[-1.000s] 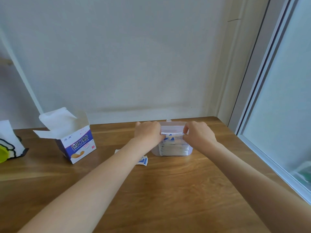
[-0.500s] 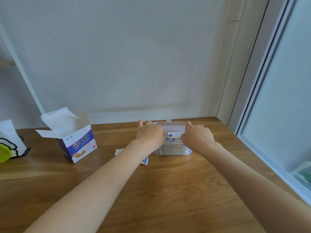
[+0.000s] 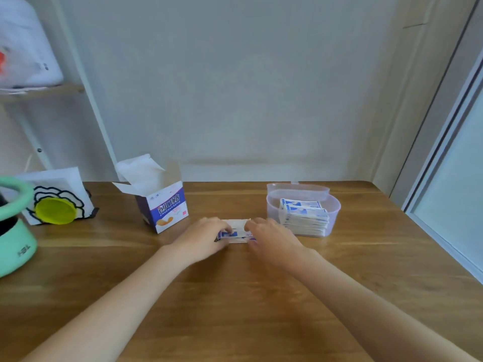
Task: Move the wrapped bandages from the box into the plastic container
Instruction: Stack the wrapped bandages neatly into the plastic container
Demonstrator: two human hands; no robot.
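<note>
Fingers of both hands are curling onto a small pile of loose bandages [image 3: 236, 232] lying on the table [image 3: 235, 296], the left hand [image 3: 206, 235] pinching the pile's left end and the right hand [image 3: 269, 236] covering its right end; motion blur is hiding the exact fingertip contact on the right. A second ago both hands were working at the container [image 3: 303, 209], pressing a stack down inside it; half a second ago they were beginning to draw back; now they are both off it and gathering the leftover pile, which is sitting between the box [image 3: 162, 202] and the container, close to each but touching neither. That is suggesting the main stack is already transferred and only these last wrappers are remaining. The pile's long axis is running left to right across the table, lying flat, blue print facing up. Inside the container, the wrapped bandages [image 3: 303, 218] are lying stacked, their long axis also roughly left to right, with white edges showing through the clear front wall. The box is standing upright with its top flaps open, tilted slightly left. Further left, a green pot [image 3: 13, 231] and a white card with a yellow disc [image 3: 56, 210] are sitting at the table edge.
</note>
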